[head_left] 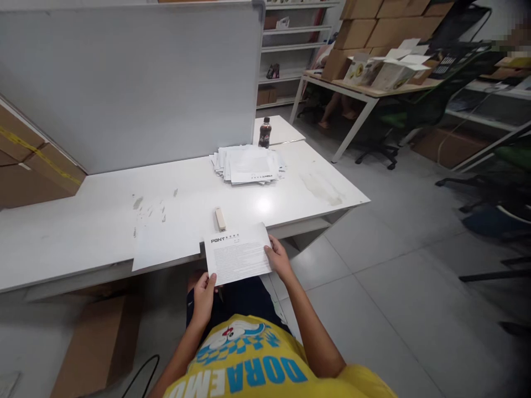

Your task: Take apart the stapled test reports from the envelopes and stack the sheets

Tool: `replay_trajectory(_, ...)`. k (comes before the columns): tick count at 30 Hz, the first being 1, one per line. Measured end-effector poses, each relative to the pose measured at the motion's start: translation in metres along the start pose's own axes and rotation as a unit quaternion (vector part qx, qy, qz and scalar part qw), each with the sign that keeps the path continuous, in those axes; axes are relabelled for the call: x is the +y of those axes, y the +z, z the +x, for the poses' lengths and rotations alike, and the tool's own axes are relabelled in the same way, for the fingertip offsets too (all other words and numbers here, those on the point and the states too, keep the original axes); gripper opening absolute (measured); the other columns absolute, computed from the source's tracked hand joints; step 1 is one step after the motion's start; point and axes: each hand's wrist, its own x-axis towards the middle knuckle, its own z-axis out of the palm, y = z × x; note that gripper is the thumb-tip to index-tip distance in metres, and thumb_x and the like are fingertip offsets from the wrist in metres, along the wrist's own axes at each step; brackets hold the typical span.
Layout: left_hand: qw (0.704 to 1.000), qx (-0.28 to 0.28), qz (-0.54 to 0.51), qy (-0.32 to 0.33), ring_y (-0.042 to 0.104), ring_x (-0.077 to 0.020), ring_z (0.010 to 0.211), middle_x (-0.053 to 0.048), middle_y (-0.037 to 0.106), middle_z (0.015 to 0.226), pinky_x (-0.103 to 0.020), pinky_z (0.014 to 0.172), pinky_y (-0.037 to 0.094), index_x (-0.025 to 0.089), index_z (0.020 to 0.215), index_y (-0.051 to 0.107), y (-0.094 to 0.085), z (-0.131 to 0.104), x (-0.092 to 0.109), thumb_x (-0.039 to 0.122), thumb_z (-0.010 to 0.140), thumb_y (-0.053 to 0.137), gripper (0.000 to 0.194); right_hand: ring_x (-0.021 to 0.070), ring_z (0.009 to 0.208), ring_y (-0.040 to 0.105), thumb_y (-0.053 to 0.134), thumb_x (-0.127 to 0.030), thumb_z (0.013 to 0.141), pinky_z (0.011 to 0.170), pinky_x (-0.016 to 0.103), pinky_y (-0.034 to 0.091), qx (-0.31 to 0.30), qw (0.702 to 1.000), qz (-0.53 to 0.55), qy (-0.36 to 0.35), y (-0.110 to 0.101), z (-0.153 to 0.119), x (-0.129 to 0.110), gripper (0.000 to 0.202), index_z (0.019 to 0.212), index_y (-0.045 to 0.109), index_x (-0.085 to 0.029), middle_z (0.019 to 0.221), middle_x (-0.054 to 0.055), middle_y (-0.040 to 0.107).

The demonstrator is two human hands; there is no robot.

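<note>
The white tabletop (191, 193) stretches across the view, and the pile (251, 165) of papers lies near its back. A grey panel (136, 83) stands behind and to the left of the pile. Well beyond the pile, to the right, a far table (384, 95) carries stacked cartons (365, 34) and white boxes (398, 69) with raised flaps; their contents cannot be made out. A rack (294, 61) behind the pile holds a few small items. Well left of the pile, brown boxes (39, 157), one crossed by yellow tape, stand against the panel; what they hold is hidden.

Forward and left of the pile, a blank sheet (161, 246) lies partly over the tabletop's front edge. Nearer the person than the pile, the printed sheet (236, 257) is held at that front edge, its heading at the far side. The left hand (204, 296) pinches its near left corner, thumb on top; the right hand (279, 258) grips its right edge, thumb also on top.

Just behind the pile's right part stands a capped bottle (265, 132) of dark drink, upright. In front of the pile, a cream stapler (220, 219) lies just beyond the printed sheet. Open surface runs right of the pile to the tabletop's right edge, and left of it too.
</note>
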Motion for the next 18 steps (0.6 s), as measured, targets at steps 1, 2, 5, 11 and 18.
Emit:
replay_trajectory(1,1.000,-0.014,-0.014,-0.018,0.050,-0.0117,0.053,0.001,0.057,0.059,-0.021,0.050,0.037,0.016,0.069,0.062,0.003,0.003,0.003,0.056,0.070,0.066,0.040,0.0243,0.108,0.060,0.055,-0.035,0.075,0.091,0.036,0.048,0.005,1.000,-0.008,-0.001,-0.002,0.003,-0.003,0.051,0.123,0.056,-0.018,0.120,0.010,0.064)
replay_trajectory(2,0.998,-0.030,-0.030,-0.042,0.053,-0.0121,0.054,0.000,0.060,0.062,-0.021,0.048,0.037,0.016,0.074,0.063,0.006,0.005,0.005,0.056,0.068,0.068,0.041,0.0242,0.108,0.060,0.055,-0.034,0.074,0.092,0.036,0.047,0.009,1.000,-0.016,-0.001,-0.006,0.007,-0.005,0.052,0.124,0.056,-0.018,0.120,0.009,0.064)
replay_trajectory(5,0.990,-0.070,-0.067,-0.107,0.059,-0.0132,0.055,-0.003,0.065,0.069,-0.020,0.045,0.037,0.013,0.085,0.065,0.019,0.015,0.012,0.055,0.063,0.072,0.047,0.0247,0.105,0.061,0.053,-0.032,0.073,0.092,0.039,0.047,-0.001,0.999,-0.049,0.004,-0.022,0.021,-0.015,0.054,0.125,0.057,-0.018,0.116,0.009,0.066)
replay_trajectory(11,0.983,-0.082,-0.107,-0.120,0.060,-0.0119,0.053,-0.005,0.067,0.068,-0.020,0.047,0.043,0.011,0.084,0.067,0.046,0.022,0.020,0.049,0.063,0.074,0.044,0.0308,0.110,0.055,0.047,-0.028,0.080,0.096,0.053,0.042,0.084,0.933,-0.333,-0.105,-0.040,0.036,-0.047,0.047,0.122,0.058,-0.012,0.119,0.017,0.061)
replay_trajectory(18,0.981,-0.046,-0.148,-0.114,0.061,-0.0124,0.052,-0.004,0.065,0.060,-0.020,0.048,0.045,0.011,0.072,0.065,0.059,0.020,0.010,0.047,0.061,0.075,0.039,0.0250,0.136,0.031,0.037,-0.006,0.079,0.109,0.045,0.032,-0.136,0.830,-0.425,-0.335,0.064,0.020,-0.059,0.055,0.134,0.045,-0.006,0.145,0.018,0.040)
